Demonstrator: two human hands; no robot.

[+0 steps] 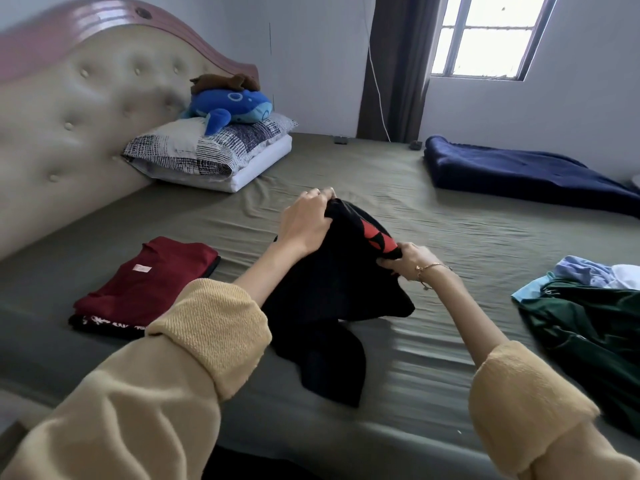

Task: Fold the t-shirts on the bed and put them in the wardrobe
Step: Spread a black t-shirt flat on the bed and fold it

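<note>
Some of the job is done. A folded dark red t-shirt (145, 282) sits on top of a folded black t-shirt with white print (104, 328), in a neat stack near the left side of the bed with the olive green sheet (450, 223), close to the front edge. So two shirts look finished.

More is left. A loose pile of unfolded clothes in dark green, light blue and white (588, 306) lies at the right edge of the bed. I think these need folding next. No wardrobe shows here, so nothing looks put away yet.

The soft black t-shirt with a red pattern (332, 289) is in the middle of the bed, toward the front edge. It is partly lifted, and its lower part droops onto the sheet.

The left hand (306, 220) has its fingers curled round the top of the black cloth and holds it up. The right hand (405, 259), with a thin gold bracelet, pinches the cloth beside the red pattern. Both hands grip it tight, a little apart from each other.
</note>
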